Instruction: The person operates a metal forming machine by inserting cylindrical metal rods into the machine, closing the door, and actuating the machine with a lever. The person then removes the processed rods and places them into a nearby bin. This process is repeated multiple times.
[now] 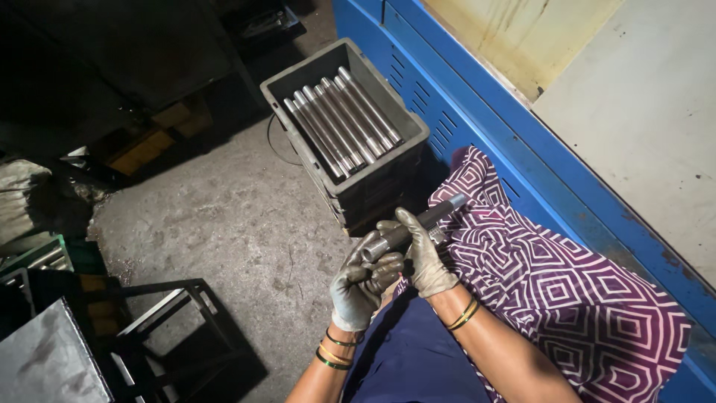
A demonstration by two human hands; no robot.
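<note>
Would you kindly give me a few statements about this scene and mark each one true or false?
1. Both hands wear grey gloves. True: the left hand and the right hand are gloved.
2. The hands hold a wooden stick. False: they hold a metal rod.
3. The grey crate holds a row of metal rods. True.
4. The crate stands on top of the blue cabinet. False: it stands on the floor beside it.
5. Bangles show on the wrists. True.
6. The patterned cloth is green. False: it is purple and white.
</note>
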